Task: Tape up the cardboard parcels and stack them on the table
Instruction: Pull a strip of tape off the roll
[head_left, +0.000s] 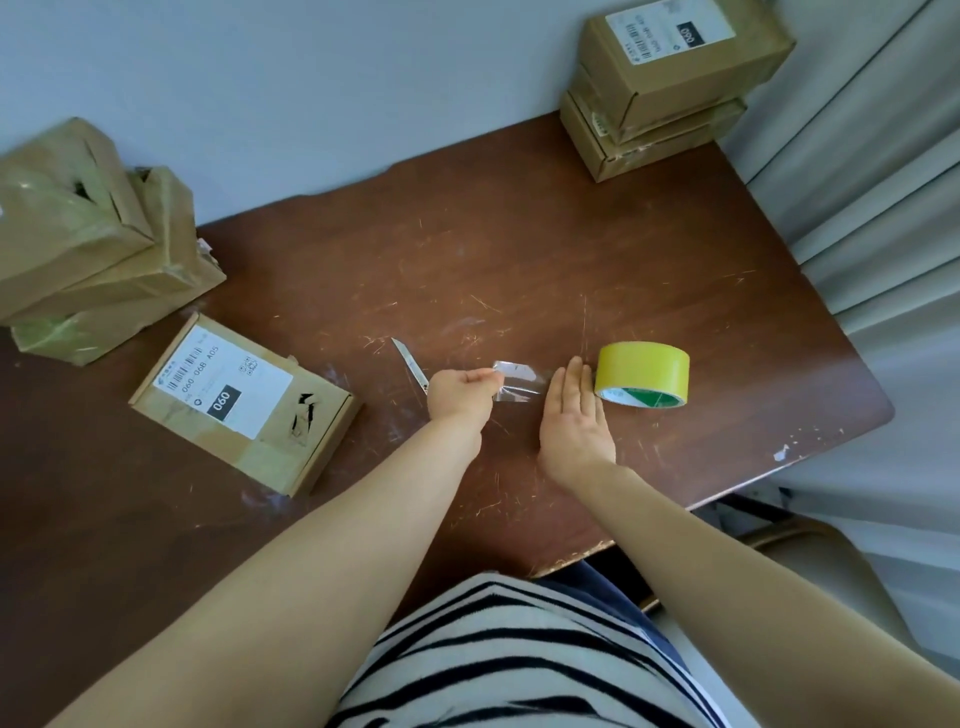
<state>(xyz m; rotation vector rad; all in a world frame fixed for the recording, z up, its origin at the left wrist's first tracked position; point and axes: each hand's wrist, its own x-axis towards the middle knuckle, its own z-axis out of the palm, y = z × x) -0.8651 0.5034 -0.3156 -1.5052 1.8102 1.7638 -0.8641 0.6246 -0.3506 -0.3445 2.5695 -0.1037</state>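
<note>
Your left hand (460, 392) pinches a clear tape strip (519, 382); your right hand (574, 415) lies flat, fingers straight, seemingly touching the roll (644, 374).

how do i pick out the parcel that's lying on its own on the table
Look at the left side of the brown table, just nearer the person than the crumpled, tape-wrapped stack. The lone parcel lies flat there. It alone is unstacked, with a white 060 label facing up.
</note>
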